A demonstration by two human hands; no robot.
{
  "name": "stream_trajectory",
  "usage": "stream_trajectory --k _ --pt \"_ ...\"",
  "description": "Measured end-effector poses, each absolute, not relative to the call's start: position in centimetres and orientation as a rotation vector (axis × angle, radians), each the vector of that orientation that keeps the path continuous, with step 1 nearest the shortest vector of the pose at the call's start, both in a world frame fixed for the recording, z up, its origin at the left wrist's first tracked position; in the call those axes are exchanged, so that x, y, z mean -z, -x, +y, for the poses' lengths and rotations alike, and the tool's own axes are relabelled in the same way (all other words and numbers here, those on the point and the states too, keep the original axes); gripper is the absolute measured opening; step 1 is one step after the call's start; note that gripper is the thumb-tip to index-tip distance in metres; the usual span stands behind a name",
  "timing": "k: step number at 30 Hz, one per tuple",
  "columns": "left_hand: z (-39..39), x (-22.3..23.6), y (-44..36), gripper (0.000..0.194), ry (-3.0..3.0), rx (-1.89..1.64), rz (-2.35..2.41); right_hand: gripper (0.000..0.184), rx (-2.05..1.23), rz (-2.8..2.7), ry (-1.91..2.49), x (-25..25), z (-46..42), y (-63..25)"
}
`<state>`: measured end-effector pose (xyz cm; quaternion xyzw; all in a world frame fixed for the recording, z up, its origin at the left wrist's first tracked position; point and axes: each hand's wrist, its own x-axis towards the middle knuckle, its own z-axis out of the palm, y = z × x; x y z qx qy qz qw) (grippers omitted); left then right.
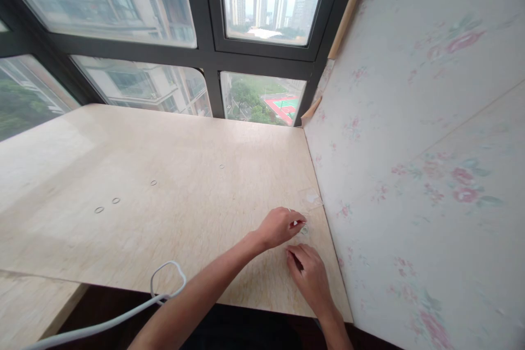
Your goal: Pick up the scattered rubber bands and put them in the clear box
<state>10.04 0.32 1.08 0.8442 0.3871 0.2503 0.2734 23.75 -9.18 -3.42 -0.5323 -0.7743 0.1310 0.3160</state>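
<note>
My left hand (281, 227) reaches over the ledge near the papered wall, thumb and fingers closed in a pinch at the edge of a small clear plastic bag (305, 235). Ring-like shapes show through the bag; its outline is faint. Just below it, nearer to me, is my right hand (309, 273), its fingers curled together. Whatever lies between those fingertips is hidden. Off to the left, thin rings lie apart on the ledge: one ring (99, 213), a second ring (116, 203), a third ring (153, 185) and a farther ring (222, 168).
The pale, marble-patterned ledge (197, 213) runs back to dark-framed windows (262, 60). A floral-papered wall (394, 136) bounds the right side. Another piece of clear plastic (312, 198) lies beside it. A white cable (102, 325) loops over the front edge by my left forearm.
</note>
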Motion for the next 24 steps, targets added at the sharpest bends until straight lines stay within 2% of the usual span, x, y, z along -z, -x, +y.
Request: stream_trajectory --k 17,24 --pt "0.2 -0.5 -9.6 0.024 -2.186 -0.704 1.054 0.02 -0.385 -2.006 1.418 2.8 -9.2 -23.5" --pt "-0.6 1.5 -5.7 0.015 -2.074 -0.919 1.121 0.02 -0.348 -2.018 1.416 2.5 -9.1 -23.4"
